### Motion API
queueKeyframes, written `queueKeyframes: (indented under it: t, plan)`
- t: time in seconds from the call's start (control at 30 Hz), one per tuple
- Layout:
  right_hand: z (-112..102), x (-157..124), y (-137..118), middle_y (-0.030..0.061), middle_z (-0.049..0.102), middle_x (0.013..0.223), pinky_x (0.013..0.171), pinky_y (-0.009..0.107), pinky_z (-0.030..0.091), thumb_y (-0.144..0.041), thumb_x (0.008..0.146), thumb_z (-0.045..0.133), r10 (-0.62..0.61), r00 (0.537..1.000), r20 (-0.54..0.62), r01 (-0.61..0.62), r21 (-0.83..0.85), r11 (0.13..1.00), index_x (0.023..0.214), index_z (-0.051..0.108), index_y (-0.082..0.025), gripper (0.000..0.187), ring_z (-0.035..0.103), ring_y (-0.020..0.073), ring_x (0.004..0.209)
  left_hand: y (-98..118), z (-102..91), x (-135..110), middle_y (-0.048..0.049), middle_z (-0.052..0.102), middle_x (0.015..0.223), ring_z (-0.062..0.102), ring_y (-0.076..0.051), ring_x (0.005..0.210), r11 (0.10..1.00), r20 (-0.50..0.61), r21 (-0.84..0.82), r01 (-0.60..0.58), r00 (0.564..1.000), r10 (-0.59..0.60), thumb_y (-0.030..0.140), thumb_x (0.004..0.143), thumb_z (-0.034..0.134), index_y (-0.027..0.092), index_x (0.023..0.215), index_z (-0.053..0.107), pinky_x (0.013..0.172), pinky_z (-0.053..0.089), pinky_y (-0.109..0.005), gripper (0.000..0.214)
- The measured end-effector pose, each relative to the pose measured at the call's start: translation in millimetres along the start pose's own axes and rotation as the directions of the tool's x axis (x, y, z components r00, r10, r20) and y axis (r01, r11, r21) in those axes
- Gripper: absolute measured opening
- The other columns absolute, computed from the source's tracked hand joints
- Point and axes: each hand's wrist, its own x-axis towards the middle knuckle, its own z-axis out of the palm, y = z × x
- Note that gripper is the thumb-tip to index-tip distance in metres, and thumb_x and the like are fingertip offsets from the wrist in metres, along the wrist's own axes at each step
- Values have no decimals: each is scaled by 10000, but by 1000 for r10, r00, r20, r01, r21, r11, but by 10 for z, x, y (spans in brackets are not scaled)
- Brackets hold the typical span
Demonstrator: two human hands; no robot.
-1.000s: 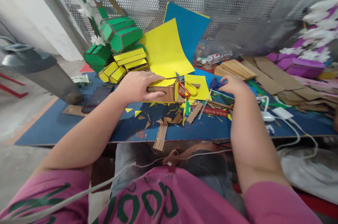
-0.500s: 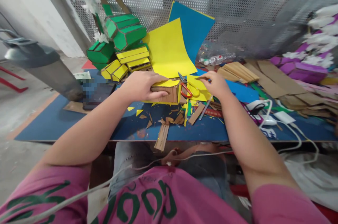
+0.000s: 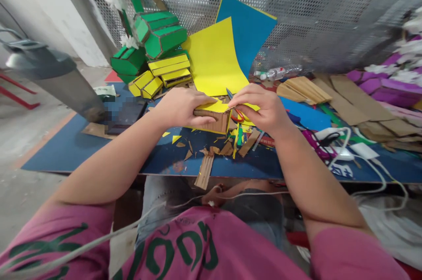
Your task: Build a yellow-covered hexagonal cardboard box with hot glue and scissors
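A small cardboard box (image 3: 212, 121) with yellow paper on its top lies on the blue table in front of me. My left hand (image 3: 181, 108) grips its left end, fingers over the top and thumb along the near side. At the box's right end, my right hand (image 3: 259, 106) pinches something thin against the top corner; what it is I cannot make out. Scissors (image 3: 238, 116) with red handles lie partly hidden behind and below my right hand. Scraps of cardboard (image 3: 227, 148) and yellow paper are scattered just in front of the box.
Yellow card (image 3: 216, 58) and blue card (image 3: 245, 29) lean on the perforated metal panel. Green boxes (image 3: 163, 36) and yellow boxes (image 3: 169, 69) stand back left, near a large grey bottle (image 3: 56, 78). Cardboard strips (image 3: 305, 89), a plastic bottle (image 3: 283, 72) and a power strip (image 3: 336, 150) lie right.
My right hand has moved left from the yellow paper beside the scissors to the box's right corner, now covering part of the scissors. My left hand keeps its hold on the box.
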Motion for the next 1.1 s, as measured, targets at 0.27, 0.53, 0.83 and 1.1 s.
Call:
queueKeyframes:
  t: [0.27,0.53,0.83,1.1]
  plan:
    - [16,-51,11,30,858,1135,981,447,602,-297,1129,692,-33,999,22,33,-4,999,1167,865,-361,189,775,256,1078,20,3,8,-132,875,1253,841,-315,1083,1000,-3,5,-4,1000,4,914,1027,491,234,1480,797,807,585,-389,873]
    - [95,-30,1,29,851,1110,962,453,595,-359,1150,657,6,999,36,-6,-19,1000,1131,851,-350,195,752,253,1048,30,7,15,-118,878,1246,841,-323,1080,1000,9,0,1,1000,-1,916,1026,510,255,1471,801,776,560,-385,848]
    - [8,-89,5,38,843,1135,1000,485,584,-449,1147,654,73,994,81,-78,58,995,1109,868,-370,232,738,274,1074,46,-1,27,-127,873,1261,839,-310,1088,1000,26,-9,-20,999,20,918,1046,460,253,1453,804,801,576,-382,852]
    - [-99,-145,42,46,824,1128,950,471,608,-426,1121,699,77,987,140,-93,114,989,1089,880,-353,198,759,270,1058,69,4,51,-119,876,1239,831,-311,1104,998,52,14,-54,997,53,922,1051,444,263,1449,805,814,572,-387,850]
